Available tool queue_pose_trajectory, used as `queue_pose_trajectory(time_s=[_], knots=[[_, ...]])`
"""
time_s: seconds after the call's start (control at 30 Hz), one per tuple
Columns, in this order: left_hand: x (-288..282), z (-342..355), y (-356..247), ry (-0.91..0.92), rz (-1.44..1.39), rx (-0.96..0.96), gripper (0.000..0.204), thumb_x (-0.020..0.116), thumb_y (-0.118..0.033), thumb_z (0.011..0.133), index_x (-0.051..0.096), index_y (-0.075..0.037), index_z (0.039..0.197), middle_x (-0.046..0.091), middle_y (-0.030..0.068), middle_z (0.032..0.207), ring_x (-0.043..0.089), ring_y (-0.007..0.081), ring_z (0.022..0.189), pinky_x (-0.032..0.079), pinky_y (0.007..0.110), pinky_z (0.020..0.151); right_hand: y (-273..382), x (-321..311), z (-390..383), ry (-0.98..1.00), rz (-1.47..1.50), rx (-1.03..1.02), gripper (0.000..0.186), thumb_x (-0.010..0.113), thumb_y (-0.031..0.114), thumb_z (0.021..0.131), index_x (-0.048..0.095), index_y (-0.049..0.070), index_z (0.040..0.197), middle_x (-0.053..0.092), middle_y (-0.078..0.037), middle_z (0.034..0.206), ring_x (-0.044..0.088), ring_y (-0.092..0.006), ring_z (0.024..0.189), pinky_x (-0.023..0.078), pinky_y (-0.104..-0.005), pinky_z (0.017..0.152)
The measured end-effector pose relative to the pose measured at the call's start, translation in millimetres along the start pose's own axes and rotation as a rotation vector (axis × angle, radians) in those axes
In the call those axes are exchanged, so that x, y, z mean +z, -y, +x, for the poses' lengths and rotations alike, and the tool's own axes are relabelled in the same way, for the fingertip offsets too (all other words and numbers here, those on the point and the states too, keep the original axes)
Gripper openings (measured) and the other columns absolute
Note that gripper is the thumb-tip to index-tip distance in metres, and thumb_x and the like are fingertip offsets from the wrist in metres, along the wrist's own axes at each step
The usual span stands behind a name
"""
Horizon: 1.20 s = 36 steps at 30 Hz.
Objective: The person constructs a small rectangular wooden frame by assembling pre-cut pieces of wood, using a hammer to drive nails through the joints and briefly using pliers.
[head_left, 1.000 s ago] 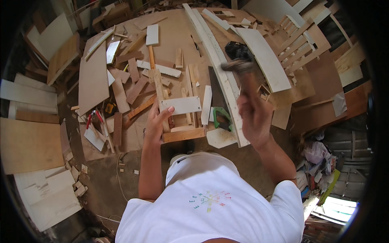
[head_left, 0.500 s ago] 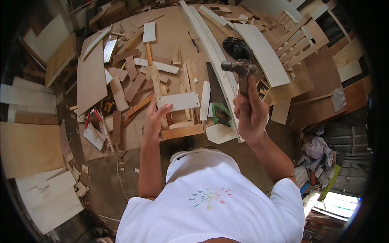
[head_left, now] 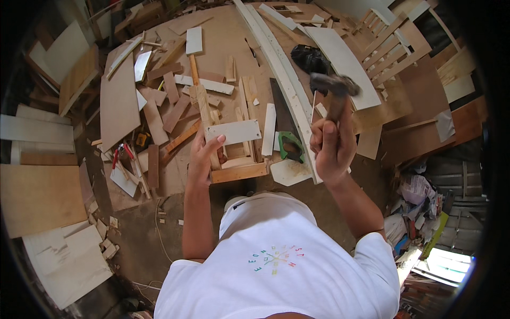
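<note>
A hammer [head_left: 336, 85] is raised in my right hand [head_left: 336, 143], its head up and slightly smeared by motion. My left hand [head_left: 204, 157] grips the left side of a small wooden frame [head_left: 239, 171], with the thumb on a short white board [head_left: 234, 132]. That board lies across the frame's long rails and shows small dark marks at its ends. The frame rests at the near edge of the worktable, and part of it is hidden under the board and my fingers.
Wood offcuts [head_left: 178, 111] cover the left of the table. A green-framed tool [head_left: 290, 146] lies right of the frame, beside a long white plank [head_left: 281, 69]. Red-handled pliers [head_left: 123, 152] and a yellow-black tape measure [head_left: 142, 140] sit at left. A black bag [head_left: 308, 58] lies farther back.
My right hand has swung the hammer to the right and turned its head. My left hand, the white board and the frame stay nearly where they were.
</note>
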<state>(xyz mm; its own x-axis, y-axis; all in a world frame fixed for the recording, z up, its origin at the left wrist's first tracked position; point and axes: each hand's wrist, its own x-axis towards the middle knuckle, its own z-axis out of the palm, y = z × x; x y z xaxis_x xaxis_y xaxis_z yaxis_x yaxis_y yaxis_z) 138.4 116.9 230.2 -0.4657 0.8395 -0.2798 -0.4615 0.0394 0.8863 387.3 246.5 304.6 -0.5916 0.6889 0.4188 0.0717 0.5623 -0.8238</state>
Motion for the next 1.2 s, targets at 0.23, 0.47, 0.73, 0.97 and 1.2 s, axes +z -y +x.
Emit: queue_pose_trajectory(time_s=[0.23,0.47,0.73,0.97,1.2], knots=[[-8.9,-3.8,5.7,0.045,-0.028,-0.022,0.069,0.08,-0.031,0.087,0.052,-0.002,0.144,0.059,-0.0008,0.093,0.055,0.0046,0.066,0.047,0.021,0.054,-4.1,9.7,-10.0,-0.063,0.233,0.277,0.039,0.056,0.015,0.109,0.058,0.007,0.146,0.062,0.002,0.078,0.042,-0.0011,0.055,0.036,-0.0193,0.048],[-14.3,2.9,11.1,0.037,-0.011,-0.042,0.079,0.081,-0.036,0.087,0.048,0.0,0.149,0.062,0.0034,0.101,0.06,0.009,0.076,0.052,0.025,0.066,-66.2,55.7,1.2,0.049,0.507,0.791,0.04,0.072,0.028,0.101,0.055,0.007,0.131,0.052,0.006,0.072,0.038,-0.0013,0.049,0.03,-0.0217,0.042],[-1.5,-61.5,12.3,-0.269,0.498,0.293,0.101,0.086,-0.041,0.082,0.036,0.0,0.16,0.05,0.023,0.149,0.045,0.0364,0.144,0.034,0.048,0.121,-101.0,74.6,-0.9,0.286,0.83,0.811,0.072,0.086,0.039,0.085,0.046,0.01,0.138,0.056,0.001,0.087,0.038,-0.0035,0.049,0.031,-0.0216,0.042],[40.4,-80.7,23.6,-0.407,1.177,0.528,0.095,0.093,-0.049,0.073,0.053,-0.008,0.149,0.035,0.0253,0.157,0.035,0.0433,0.149,0.035,0.053,0.12,-119.5,72.9,10.7,0.453,0.853,0.881,0.107,0.094,0.015,0.069,0.036,0.008,0.159,0.068,-0.009,0.116,0.058,-0.0079,0.075,0.045,-0.0206,0.054],[49.6,-75.4,25.6,-0.358,1.099,0.486,0.04,0.094,-0.046,0.071,0.081,-0.011,0.085,0.032,0.0229,0.158,0.038,0.0404,0.147,0.041,0.052,0.115,-122.1,77.3,17.5,0.511,0.839,0.865,0.095,0.095,0.014,0.067,0.049,0.004,0.15,0.07,-0.007,0.118,0.065,-0.0117,0.097,0.055,-0.0254,0.079]])
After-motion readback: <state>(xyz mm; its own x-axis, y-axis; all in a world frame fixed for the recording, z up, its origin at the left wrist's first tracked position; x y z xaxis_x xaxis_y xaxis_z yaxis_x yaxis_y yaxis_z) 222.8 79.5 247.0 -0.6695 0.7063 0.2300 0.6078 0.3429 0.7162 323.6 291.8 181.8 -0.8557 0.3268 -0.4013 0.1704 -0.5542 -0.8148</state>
